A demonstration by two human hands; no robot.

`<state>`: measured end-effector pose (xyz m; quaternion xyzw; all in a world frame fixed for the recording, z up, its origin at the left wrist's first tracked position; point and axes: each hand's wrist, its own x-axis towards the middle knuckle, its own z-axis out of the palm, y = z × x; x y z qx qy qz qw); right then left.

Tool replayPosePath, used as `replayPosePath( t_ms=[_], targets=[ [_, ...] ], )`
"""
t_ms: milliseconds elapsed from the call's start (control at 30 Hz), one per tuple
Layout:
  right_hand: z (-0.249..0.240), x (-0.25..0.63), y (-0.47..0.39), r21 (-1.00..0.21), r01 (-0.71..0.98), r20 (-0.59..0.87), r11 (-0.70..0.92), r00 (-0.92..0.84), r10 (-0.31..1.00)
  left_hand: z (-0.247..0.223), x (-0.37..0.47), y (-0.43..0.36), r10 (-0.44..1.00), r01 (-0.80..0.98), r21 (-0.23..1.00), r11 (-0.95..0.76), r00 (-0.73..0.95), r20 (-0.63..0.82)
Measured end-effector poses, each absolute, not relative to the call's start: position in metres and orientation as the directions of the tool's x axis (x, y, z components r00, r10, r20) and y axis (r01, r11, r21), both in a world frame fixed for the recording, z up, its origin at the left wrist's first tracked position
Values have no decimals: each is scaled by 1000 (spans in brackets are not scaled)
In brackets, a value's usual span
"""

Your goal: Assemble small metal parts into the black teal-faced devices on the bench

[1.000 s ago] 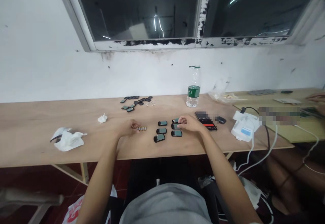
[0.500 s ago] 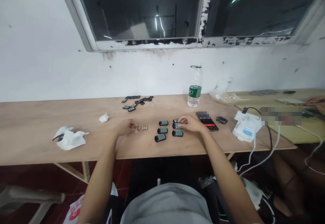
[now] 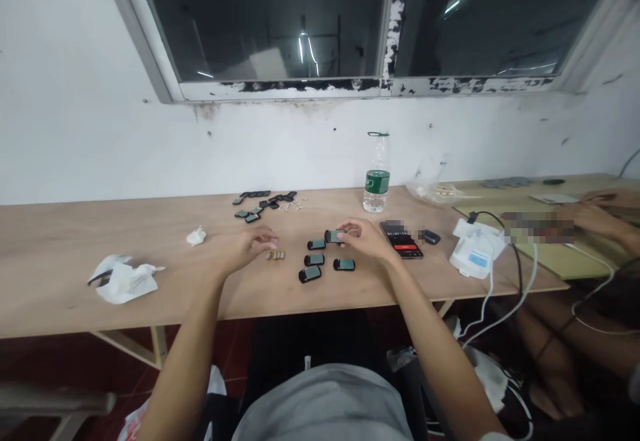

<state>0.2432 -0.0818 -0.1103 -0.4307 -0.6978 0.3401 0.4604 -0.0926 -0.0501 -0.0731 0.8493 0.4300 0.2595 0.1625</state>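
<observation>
stretching behind everything, a white wall (image 3: 50,121) carries a dark window (image 3: 265,21) with a peeling frame; below it runs a long wooden table (image 3: 130,227), and at the right lies a yellowish board (image 3: 570,264) with a co-worker's hands (image 3: 595,217) over it, partly blurred; a clear bottle (image 3: 376,184) with a green label stands upright near the wall; a white box (image 3: 470,257) with cables sits on the table's right part, and a crumpled white tissue (image 3: 129,281) lies at the left; the right hand (image 3: 363,237) has thumb and fingers pinched on the right end of a held device (image 3: 333,236), black with a grey-green face; the left hand (image 3: 257,244) is bent, fingers partly curled; whether they grip anything i cannot tell; a lit phone (image 3: 401,241) lies just right of the right hand; three similar devices (image 3: 315,261) form a column between the hands, and one more device (image 3: 344,265) lies nearer the person; dark pieces (image 3: 255,213) cluster farther back; short metal pieces (image 3: 276,255) lie side by side, just beside the left fingertips; tiny white bits (image 3: 291,206) are scattered by the dark pieces.
</observation>
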Motion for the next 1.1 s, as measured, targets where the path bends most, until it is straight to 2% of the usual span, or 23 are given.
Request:
replayPosePath(
  t_ms=[100, 200, 500, 700, 900, 1100],
  targets=[
    [-105, 218, -91, -900, 220, 348, 377, -160, 924, -67, -62, -71, 712, 519, 503, -691, 608, 352],
    [-102, 198, -98, -909, 156, 364, 387, -156, 918, -68, -40, -84, 664, 473, 481, -738, 638, 391],
    [-104, 190, -101, -934, 12, 352, 356, -134, 926, -83, -25, -84, 594, 503, 334, -798, 555, 583],
    [-107, 187, -99, -937, -29, 349, 348, -113, 930, -85, -22, -85, 582, 524, 303, -796, 526, 620],
    [-109, 185, -98, -938, -58, 346, 342, -98, 933, -83, -24, -88, 621, 553, 335, -763, 484, 616],
    [-109, 187, -98, -940, -66, 340, 334, -129, 932, -86, -22, -85, 672, 505, 457, -732, 425, 607]
  ],
)
